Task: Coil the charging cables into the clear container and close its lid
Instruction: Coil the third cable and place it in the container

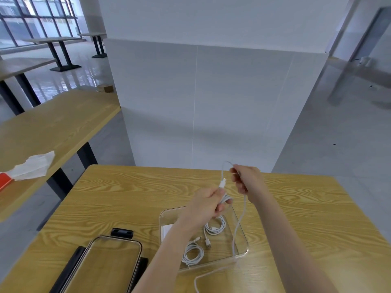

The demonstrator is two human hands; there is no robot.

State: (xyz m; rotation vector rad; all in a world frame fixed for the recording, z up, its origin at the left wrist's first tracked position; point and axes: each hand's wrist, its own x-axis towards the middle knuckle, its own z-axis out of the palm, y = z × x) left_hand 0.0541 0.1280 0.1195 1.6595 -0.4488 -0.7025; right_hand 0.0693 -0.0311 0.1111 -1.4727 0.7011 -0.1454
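While the left hand [208, 203] curls its fingers round a small started coil of white cable [239, 227], plug end poking up at twelve o'clock, the right hand [245, 178] pinches the slack higher up, likely to feed another loop. Below, at six o'clock, the clear container [241, 253] holds two coiled cables; its lid [110, 263] lies open-side at eight o'clock.

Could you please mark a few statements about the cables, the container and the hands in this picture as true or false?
1. Two coiled cables already lie in the clear container. True.
2. The lid is on the container. False: it lies on the table, to the container's left.
3. Both hands hold a white cable. True: left hand, right hand.
4. That cable is fully coiled. False: a length trails onto the table.
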